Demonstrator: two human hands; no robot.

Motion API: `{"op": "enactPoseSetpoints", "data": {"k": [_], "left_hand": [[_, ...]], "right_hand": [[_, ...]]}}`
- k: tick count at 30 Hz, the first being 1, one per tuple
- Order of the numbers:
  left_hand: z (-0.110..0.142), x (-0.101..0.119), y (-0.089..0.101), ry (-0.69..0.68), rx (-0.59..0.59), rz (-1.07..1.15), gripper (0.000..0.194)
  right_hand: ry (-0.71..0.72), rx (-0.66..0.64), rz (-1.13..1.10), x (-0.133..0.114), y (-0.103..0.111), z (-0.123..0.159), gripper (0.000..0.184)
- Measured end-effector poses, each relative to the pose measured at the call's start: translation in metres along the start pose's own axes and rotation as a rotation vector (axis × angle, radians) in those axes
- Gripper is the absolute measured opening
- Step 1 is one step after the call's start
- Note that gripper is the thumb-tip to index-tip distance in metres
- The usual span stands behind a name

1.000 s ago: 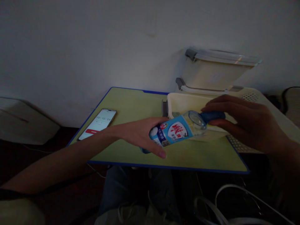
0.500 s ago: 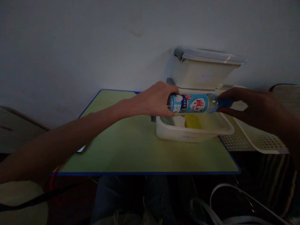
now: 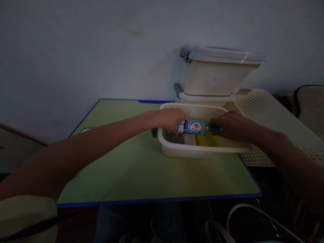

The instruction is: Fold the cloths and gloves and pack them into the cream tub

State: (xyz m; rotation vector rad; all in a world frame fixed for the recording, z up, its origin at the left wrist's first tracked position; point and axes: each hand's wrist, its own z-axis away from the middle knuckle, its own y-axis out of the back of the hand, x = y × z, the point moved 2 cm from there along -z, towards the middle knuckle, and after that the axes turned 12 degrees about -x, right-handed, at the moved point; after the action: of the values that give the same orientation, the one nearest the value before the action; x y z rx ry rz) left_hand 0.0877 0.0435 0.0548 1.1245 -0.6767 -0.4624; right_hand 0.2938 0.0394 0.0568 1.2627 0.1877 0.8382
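A small bottle [image 3: 192,128] with a blue-and-white label and a dark blue cap lies sideways inside the white plastic basket [image 3: 202,152] on the green table [image 3: 141,168]. My left hand [image 3: 169,120] grips its bottom end. The capped end is held by my right hand [image 3: 231,125]. Beneath the bottle, in the basket, a yellow object [image 3: 205,140] shows.
Two lidded white storage boxes [image 3: 215,74] are stacked against the wall behind the basket. A perforated white tray [image 3: 273,114] leans at the right. A phone [image 3: 84,130] peeks out behind my left forearm. Cables [image 3: 243,216] hang below the table's front edge.
Both hands carried the bottle from the table's front edge up over the basket and then lowered it into the basket, still lying sideways. The view shifted left and closer.
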Motion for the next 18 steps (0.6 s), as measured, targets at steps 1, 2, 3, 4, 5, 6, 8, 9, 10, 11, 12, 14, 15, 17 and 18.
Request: {"op": "enactPoseSetpoints", "data": {"k": [1, 2, 3, 4, 5, 6, 8, 9, 10, 11, 12, 14, 15, 17, 18], "left_hand": [[-0.003, -0.001, -0.002, -0.002, 0.012, 0.044, 0.030], [-0.005, -0.002, -0.004, -0.005, 0.020, 0.089, 0.028], [-0.008, -0.004, -0.006, -0.008, 0.022, 0.127, 0.027], [-0.011, -0.006, -0.009, -0.019, 0.013, 0.155, 0.026], [-0.013, -0.007, -0.012, -0.039, -0.003, 0.170, 0.026], [-0.016, -0.009, -0.015, -0.067, -0.021, 0.179, 0.025], [-0.022, -0.011, -0.021, -0.140, -0.036, 0.205, 0.025], [-0.025, -0.012, -0.023, -0.168, -0.033, 0.231, 0.025], [-0.028, -0.013, -0.025, -0.181, -0.025, 0.259, 0.024], [-0.031, -0.014, -0.027, -0.183, -0.019, 0.282, 0.023], [-0.033, -0.014, -0.028, -0.178, -0.022, 0.295, 0.022], [-0.035, -0.014, -0.030, -0.157, -0.060, 0.295, 0.020], [-0.035, -0.014, -0.030, -0.137, -0.083, 0.295, 0.018], [-0.032, -0.014, -0.027, -0.077, -0.115, 0.312, 0.015], [-0.031, -0.014, -0.025, -0.039, -0.131, 0.314, 0.015]], "right_hand": [[-0.004, -0.006, 0.012, -0.002, 0.000, -0.002, 0.017], [0.000, -0.008, 0.022, -0.004, 0.000, -0.004, 0.017], [0.003, -0.020, 0.028, -0.005, 0.000, -0.005, 0.017], [0.004, -0.038, 0.029, -0.006, 0.000, -0.006, 0.017], [0.004, -0.057, 0.026, -0.007, -0.001, -0.007, 0.016], [0.002, -0.073, 0.023, -0.007, -0.001, -0.008, 0.014], [-0.010, -0.101, 0.026, -0.007, -0.003, -0.011, 0.009], [-0.012, -0.111, 0.034, -0.007, -0.003, -0.012, 0.007], [-0.010, -0.118, 0.047, -0.007, -0.004, -0.013, 0.007], [-0.015, -0.133, 0.061, -0.007, -0.004, -0.014, 0.007], [-0.021, -0.149, 0.072, -0.007, -0.004, -0.015, 0.006], [-0.029, -0.173, 0.074, -0.008, -0.006, -0.017, 0.007], [-0.024, -0.177, 0.062, -0.008, -0.007, -0.017, 0.007], [-0.001, -0.166, 0.025, -0.007, -0.011, -0.018, 0.007], [0.016, -0.131, -0.004, -0.007, -0.013, -0.019, 0.005]]}}
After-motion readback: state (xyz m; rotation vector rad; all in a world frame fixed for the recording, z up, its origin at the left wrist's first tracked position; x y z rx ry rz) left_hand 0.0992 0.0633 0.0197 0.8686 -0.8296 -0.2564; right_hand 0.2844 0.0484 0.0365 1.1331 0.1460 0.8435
